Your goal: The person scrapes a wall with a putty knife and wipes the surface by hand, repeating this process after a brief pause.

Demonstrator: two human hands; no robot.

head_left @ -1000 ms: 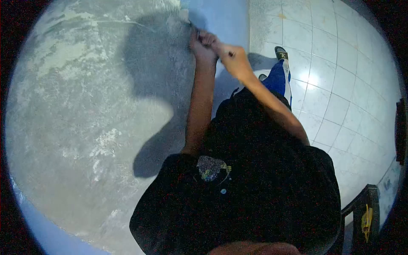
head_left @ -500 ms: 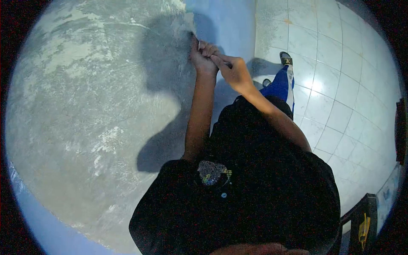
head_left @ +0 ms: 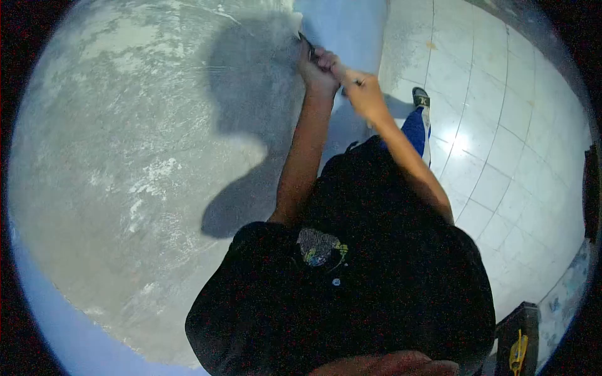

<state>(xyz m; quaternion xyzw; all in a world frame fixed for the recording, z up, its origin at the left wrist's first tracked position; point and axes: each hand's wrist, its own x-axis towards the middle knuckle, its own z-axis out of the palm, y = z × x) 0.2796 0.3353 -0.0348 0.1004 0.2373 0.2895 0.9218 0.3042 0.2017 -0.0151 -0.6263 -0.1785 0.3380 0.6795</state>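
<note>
My left hand (head_left: 321, 74) is closed around a slim dark tool with a pointed end (head_left: 306, 41); its exact kind I cannot tell. That tip reaches past the fingers to the grey wall (head_left: 144, 113), beside the edge where blue paint (head_left: 345, 31) begins. Just behind and to the right, my right hand (head_left: 365, 94) is closed on the rear part of the same tool, its fingers close against the left hand. A small pale patch (head_left: 297, 20) shows on the wall just above the tip.
White floor tiles (head_left: 495, 125) spread out on the right, where my sandalled foot (head_left: 421, 98) stands. A dark piece of furniture (head_left: 523, 319) with a yellow item (head_left: 518, 352) on it is at lower right. Shadows of my head and arms fall across the wall.
Both hands have moved a little right and up together, still gripping the tool. Its dark pointed end now shows beyond the left hand. The view has shifted slightly.
</note>
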